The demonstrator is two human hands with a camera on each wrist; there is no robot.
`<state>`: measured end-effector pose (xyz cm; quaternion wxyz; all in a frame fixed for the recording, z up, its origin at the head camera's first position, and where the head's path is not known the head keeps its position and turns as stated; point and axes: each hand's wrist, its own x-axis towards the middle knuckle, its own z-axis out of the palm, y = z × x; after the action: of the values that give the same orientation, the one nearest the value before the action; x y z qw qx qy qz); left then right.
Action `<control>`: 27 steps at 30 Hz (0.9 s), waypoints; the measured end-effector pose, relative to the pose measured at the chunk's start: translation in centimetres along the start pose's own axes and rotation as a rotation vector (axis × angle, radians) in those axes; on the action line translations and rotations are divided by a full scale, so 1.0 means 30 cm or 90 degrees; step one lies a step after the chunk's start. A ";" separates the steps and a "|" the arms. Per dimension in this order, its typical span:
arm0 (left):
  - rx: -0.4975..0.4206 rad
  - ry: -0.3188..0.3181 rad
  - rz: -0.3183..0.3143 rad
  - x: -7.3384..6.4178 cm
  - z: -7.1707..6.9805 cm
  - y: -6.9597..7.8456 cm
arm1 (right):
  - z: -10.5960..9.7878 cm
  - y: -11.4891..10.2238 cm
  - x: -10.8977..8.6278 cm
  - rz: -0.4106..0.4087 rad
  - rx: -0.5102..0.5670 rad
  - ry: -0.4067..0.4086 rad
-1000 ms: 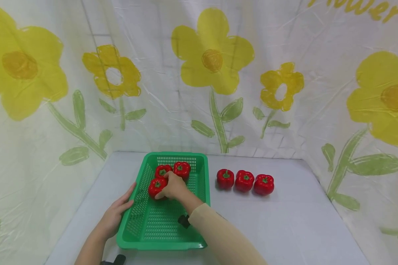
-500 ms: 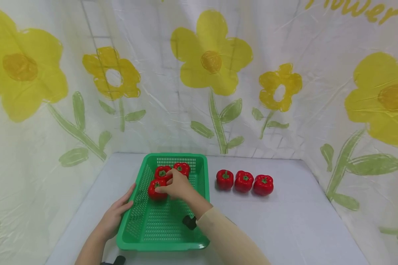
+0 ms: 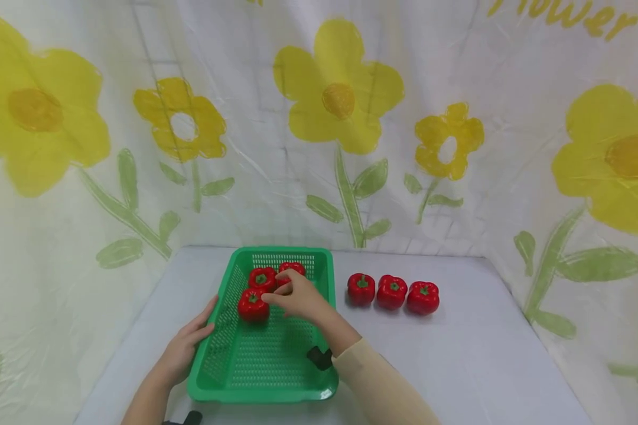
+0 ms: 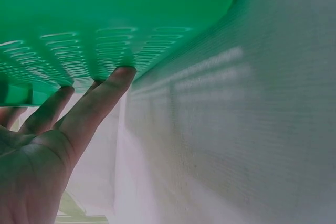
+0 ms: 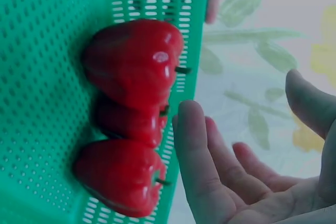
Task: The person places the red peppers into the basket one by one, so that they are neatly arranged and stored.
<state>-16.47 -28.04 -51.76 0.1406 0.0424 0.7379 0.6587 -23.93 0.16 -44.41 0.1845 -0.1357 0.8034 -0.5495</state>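
Six peppers [image 3: 253, 307], right fingers [image 5: 197, 150] seemingly clear

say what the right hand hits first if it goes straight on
Probably the back left pepper in the basket, just beyond the fingertips of the right hand in the head view. Depth is unclear, so it might pass over.

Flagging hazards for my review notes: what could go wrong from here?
The right hand hangs close to the three peppers in the basket, so it might knock one. The left hand touches the basket's outer side; a firm push could slide it toward the pepper row on the table.
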 end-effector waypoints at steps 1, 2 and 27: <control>-0.004 -0.004 0.000 -0.001 0.002 0.000 | -0.006 0.002 -0.007 -0.007 0.004 -0.002; -0.007 -0.006 0.000 -0.003 0.003 0.000 | -0.012 0.004 -0.015 -0.013 0.006 -0.003; 0.038 0.018 0.005 -0.006 0.005 0.005 | -0.186 0.073 -0.144 -0.143 -0.052 0.106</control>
<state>-16.26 -27.93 -51.60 0.1262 0.0405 0.7587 0.6378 -22.60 7.43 -43.99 0.0488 -0.1859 0.8175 -0.5429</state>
